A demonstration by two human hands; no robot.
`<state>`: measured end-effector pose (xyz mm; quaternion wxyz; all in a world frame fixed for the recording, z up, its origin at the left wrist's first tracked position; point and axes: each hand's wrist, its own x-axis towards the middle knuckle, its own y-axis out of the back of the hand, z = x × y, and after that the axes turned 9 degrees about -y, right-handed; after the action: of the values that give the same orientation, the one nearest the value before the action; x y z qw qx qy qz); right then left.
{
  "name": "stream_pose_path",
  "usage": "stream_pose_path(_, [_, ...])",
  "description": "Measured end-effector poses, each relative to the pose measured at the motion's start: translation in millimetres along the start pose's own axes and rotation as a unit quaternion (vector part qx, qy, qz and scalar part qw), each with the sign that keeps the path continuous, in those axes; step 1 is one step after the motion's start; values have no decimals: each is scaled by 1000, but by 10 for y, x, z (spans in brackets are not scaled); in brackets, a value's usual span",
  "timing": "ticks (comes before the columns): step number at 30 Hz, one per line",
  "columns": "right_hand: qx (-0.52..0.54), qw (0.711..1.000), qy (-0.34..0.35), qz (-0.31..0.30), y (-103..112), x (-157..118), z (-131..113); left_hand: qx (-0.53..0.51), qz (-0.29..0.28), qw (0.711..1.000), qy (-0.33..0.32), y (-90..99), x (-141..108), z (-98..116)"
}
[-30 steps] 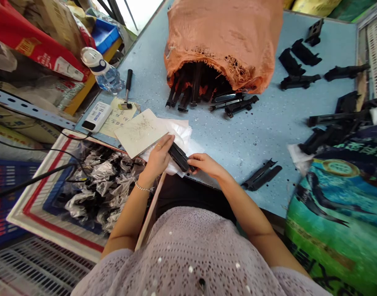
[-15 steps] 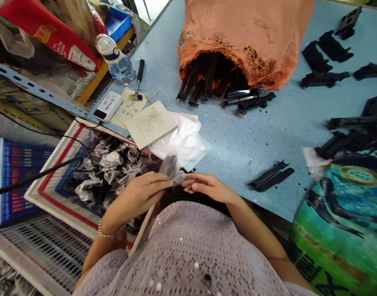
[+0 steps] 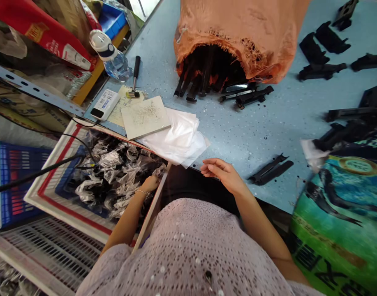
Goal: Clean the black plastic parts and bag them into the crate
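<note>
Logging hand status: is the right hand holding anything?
No, the right hand is open and empty, beside the white plastic sheets.

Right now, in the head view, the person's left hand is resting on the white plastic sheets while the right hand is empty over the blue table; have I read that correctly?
Not quite: in the head view, the left hand is not on the white plastic sheets but at the crinkled silvery wrappings in the tray. The right hand is indeed empty over the blue table.

Top (image 3: 188, 250): lilac openwork knit with short sleeves (image 3: 114, 263), scattered white beads (image 3: 162, 269) and one small dark button (image 3: 208, 274) at the chest. Lap garment (image 3: 194, 189): black, plain. Bracelet (image 3: 142, 192): fine metallic beads, on the left wrist (image 3: 133, 204).
</note>
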<state>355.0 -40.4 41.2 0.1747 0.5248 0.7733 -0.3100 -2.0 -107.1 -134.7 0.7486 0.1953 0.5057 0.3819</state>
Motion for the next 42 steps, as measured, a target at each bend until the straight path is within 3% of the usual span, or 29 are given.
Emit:
stream_pose_path(4, [-1,1000,-7,-5,-13,7,24,-29,27,998,58,-218,336,-129])
stream_pose_path(9, [0,1000,-3,8,10,-25,43,-34,57,984,168,-291,582,-254])
stream_pose_path(14, [0,1000,-5,27,86,-65,83,8,62,972,226,-385,341,-361])
stream_pose_path(19, [0,1000,-6,29,23,-8,159,15,32,971,236,-485,124,-281])
stream_pose_path(22, [-42,999,9,29,-13,-65,150,13,-5,976,218,-421,83,-185])
stream_pose_path(25, [-171,980,66,76,238,-315,12,26,-31,985,167,-192,-1,-92])
stream_pose_path(27, [-301,928,125,182,616,-557,-120,32,-42,990,128,68,-93,-8])
stream_pose_path(29, [-446,819,162,323,1079,-775,-220,23,-58,995,76,395,-189,158])
stream_pose_path(31, [-592,711,117,360,1504,-892,-246,-41,-43,998,-17,731,-251,461])
stream_pose_path(33, [-690,644,80,319,1793,-889,-204,-124,53,982,-134,1011,-228,891])
stream_pose_path(36, [-753,592,64,280,1918,-778,-106,-106,277,930,-219,1241,11,1548])
stream_pose_path(38, [-739,599,32,305,1847,-714,-65,-49,350,910,-216,1274,243,1835])
stream_pose_path(39, [-712,622,0,326,1784,-687,-53,-32,367,905,-210,1268,350,1916])
stream_pose_path(42, [-557,738,-78,373,1520,-565,-42,-28,414,891,-185,1240,574,1969])
